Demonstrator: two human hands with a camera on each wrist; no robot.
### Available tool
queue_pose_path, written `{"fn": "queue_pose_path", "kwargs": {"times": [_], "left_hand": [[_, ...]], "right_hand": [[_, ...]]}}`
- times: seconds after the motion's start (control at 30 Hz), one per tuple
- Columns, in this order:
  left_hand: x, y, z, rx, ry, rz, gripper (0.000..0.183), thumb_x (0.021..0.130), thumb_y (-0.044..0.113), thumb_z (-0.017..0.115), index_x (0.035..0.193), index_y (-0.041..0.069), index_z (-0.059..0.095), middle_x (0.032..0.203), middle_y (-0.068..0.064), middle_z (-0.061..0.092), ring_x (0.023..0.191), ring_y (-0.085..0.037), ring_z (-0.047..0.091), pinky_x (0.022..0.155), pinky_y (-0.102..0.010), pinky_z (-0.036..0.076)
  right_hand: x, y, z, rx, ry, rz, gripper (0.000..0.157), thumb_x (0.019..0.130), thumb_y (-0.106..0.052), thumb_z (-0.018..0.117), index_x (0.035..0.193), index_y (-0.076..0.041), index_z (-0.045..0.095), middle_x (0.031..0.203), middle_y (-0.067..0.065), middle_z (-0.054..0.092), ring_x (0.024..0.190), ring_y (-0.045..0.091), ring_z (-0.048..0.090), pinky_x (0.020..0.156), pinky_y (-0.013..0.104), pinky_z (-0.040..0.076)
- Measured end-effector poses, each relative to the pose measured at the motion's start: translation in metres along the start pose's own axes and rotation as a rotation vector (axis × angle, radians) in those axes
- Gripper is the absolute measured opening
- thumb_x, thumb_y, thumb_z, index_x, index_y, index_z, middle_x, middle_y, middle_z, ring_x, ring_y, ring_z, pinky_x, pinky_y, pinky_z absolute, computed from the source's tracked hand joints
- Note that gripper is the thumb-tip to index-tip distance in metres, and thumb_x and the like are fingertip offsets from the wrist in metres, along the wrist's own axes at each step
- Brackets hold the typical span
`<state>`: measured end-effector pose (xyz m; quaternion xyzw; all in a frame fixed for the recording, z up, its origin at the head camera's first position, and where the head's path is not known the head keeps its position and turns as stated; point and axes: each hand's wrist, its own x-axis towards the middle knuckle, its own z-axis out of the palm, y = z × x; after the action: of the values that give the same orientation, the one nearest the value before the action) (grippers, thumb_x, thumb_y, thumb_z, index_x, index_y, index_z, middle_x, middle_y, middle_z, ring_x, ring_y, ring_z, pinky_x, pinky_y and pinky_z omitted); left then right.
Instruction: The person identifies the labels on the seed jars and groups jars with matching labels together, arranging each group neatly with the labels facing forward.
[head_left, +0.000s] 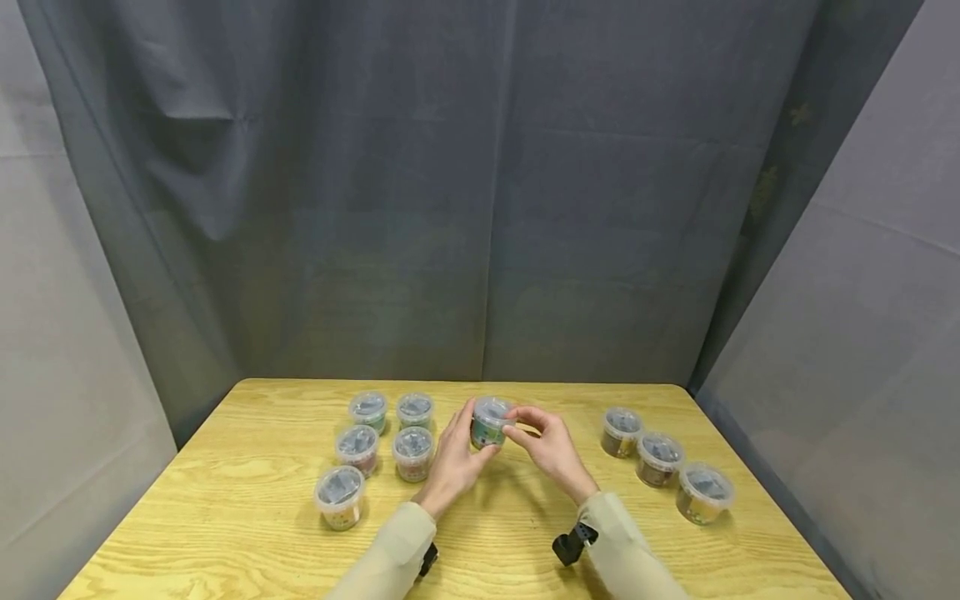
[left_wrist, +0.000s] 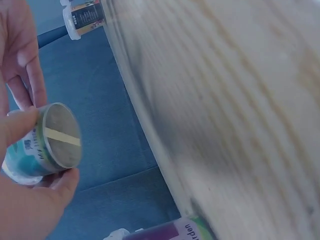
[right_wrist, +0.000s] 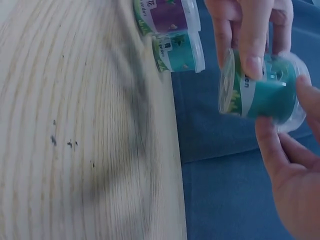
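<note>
A small round plastic tub (head_left: 486, 434) with a clear lid and a green-teal label is held above the table in front of me. My left hand (head_left: 455, 458) grips its body from the left, the thumb across the label. From the right, my right hand (head_left: 553, 452) pinches the tub at its lid edge between thumb and fingers. In the left wrist view the tub's round base (left_wrist: 62, 135) faces the camera, with a pale strip across it. The right wrist view shows the teal label (right_wrist: 270, 95) between both hands' fingers.
Left of my hands stand several similar lidded tubs, among them a near one (head_left: 340, 497) with a yellowish label. Three more, including a middle one (head_left: 660, 459), form a slanting row at the right. Dark curtains (head_left: 480, 208) hang behind the wooden table (head_left: 225, 517).
</note>
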<state>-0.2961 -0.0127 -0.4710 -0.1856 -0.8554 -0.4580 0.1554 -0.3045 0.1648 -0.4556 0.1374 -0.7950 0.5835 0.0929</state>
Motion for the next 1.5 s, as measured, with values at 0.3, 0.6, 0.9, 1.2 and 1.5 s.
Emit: {"fn": "queue_pose_path", "kwargs": {"times": [0.3, 0.6, 0.9, 1.2, 1.5], "left_hand": [[-0.003, -0.005, 0.002, 0.096, -0.048, -0.022, 0.081, 0.088, 0.007, 0.07, 0.154, 0.003, 0.024, 0.147, -0.023, 0.042, 0.131, -0.037, 0.048, 0.109, -0.048, 0.043], [-0.003, -0.009, 0.001, 0.135, -0.181, -0.115, 0.089, 0.091, 0.01, 0.068, 0.157, 0.004, 0.009, 0.158, -0.023, 0.027, 0.142, -0.039, 0.034, 0.115, -0.052, 0.034], [0.0, -0.015, 0.004, 0.142, -0.184, -0.194, 0.092, 0.09, 0.014, 0.069, 0.154, -0.007, 0.006, 0.157, -0.029, 0.024, 0.142, -0.041, 0.032, 0.115, -0.051, 0.034], [0.012, -0.02, 0.014, 0.093, -0.128, -0.289, 0.091, 0.091, 0.014, 0.067, 0.151, -0.014, 0.004, 0.154, -0.037, 0.02, 0.142, -0.044, 0.03, 0.114, -0.053, 0.034], [0.018, -0.022, 0.019, 0.078, -0.093, -0.348, 0.092, 0.09, 0.011, 0.067, 0.15, -0.015, 0.003, 0.152, -0.04, 0.019, 0.141, -0.045, 0.031, 0.114, -0.052, 0.034]], "right_hand": [[-0.008, -0.03, 0.007, -0.09, 0.022, -0.016, 0.015, 0.089, -0.006, 0.07, 0.103, 0.001, 0.07, 0.119, 0.02, 0.066, 0.117, 0.035, 0.061, 0.099, 0.045, 0.052], [0.021, 0.024, 0.018, -0.164, 0.034, -0.055, 0.009, 0.087, -0.011, 0.074, 0.096, -0.012, 0.071, 0.114, 0.009, 0.07, 0.115, 0.028, 0.064, 0.094, 0.037, 0.056], [0.042, 0.034, 0.031, -0.246, -0.077, -0.113, 0.007, 0.089, -0.009, 0.071, 0.095, -0.008, 0.068, 0.119, 0.01, 0.069, 0.114, 0.027, 0.064, 0.092, 0.037, 0.056], [0.066, 0.044, 0.041, -0.348, -0.201, -0.175, 0.004, 0.091, -0.007, 0.068, 0.094, -0.007, 0.066, 0.103, 0.005, 0.069, 0.105, 0.022, 0.066, 0.093, 0.037, 0.056], [0.077, 0.049, 0.045, -0.407, -0.264, -0.234, 0.006, 0.092, -0.005, 0.067, 0.096, -0.003, 0.064, 0.1, 0.01, 0.068, 0.103, 0.029, 0.068, 0.087, 0.036, 0.059]]}}
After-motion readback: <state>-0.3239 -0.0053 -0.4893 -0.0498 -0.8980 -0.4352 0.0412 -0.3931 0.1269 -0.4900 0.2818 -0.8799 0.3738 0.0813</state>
